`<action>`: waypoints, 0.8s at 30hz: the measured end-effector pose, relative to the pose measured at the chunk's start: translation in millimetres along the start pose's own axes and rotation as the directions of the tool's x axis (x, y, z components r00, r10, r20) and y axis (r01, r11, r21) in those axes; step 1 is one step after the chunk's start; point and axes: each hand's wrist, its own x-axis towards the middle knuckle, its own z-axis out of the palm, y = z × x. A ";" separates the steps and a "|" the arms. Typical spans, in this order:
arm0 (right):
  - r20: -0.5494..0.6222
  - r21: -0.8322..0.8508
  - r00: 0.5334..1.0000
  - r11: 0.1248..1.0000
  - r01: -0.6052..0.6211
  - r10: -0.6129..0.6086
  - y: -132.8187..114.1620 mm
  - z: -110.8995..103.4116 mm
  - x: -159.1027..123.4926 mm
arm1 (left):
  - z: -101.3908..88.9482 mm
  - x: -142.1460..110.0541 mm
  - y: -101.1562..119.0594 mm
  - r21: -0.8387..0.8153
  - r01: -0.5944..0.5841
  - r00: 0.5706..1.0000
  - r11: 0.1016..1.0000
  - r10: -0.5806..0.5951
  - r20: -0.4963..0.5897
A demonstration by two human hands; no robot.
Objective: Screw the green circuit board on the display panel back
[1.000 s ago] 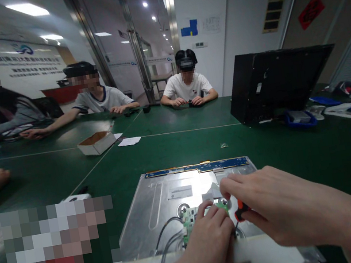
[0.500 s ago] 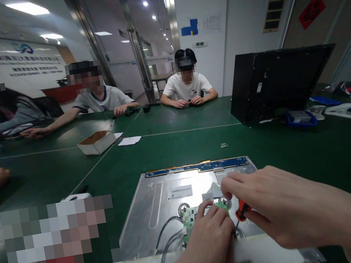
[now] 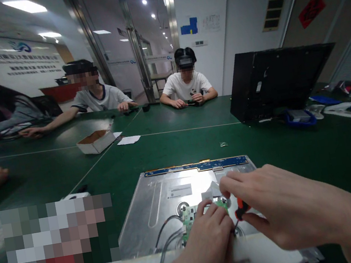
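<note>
My right hand (image 3: 268, 205) is closed around the handle of a red and black screwdriver (image 3: 241, 208). Its thin shaft slants down and left, and its tip is hidden beside my left fingers. My left hand (image 3: 211, 237) lies over a small green circuit board (image 3: 187, 215), fingers bent and pressed on it; its thumb is out of sight. The board sits on the bare metal back of a flat display panel (image 3: 136, 219). Grey and black cables (image 3: 165, 245) run from the board's left side. A blue circuit strip (image 3: 182, 169) lines the panel's far edge.
Beyond the panel, a small clear packet (image 3: 224, 144) lies on the green table (image 3: 178, 146). An open cardboard box (image 3: 97, 143) and white paper (image 3: 129, 140) are farther left. A large black casing (image 3: 279, 80) stands at right, near gloves (image 3: 343, 110). Several people sit around the table.
My right hand has turned the screwdriver handle slightly; my left hand keeps its place on the board. Across the table, a person's hand has lifted a little.
</note>
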 end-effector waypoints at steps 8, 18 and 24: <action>-0.013 -0.036 0.995 0.995 -0.094 0.094 4.4 4.6 4.3 | -3.5 0.0 1.0 0.031 0.015 0.999 0.999 -0.017 0.051; -0.004 -0.042 1.000 0.999 0.001 -0.001 1.7 2.9 1.1 | -1.1 0.2 0.4 0.017 0.005 1.000 1.000 -0.006 0.020; -0.016 -0.043 0.992 0.991 -0.128 0.127 4.8 5.8 5.4 | -0.8 -0.1 -1.2 0.018 0.001 1.000 1.000 -0.002 0.023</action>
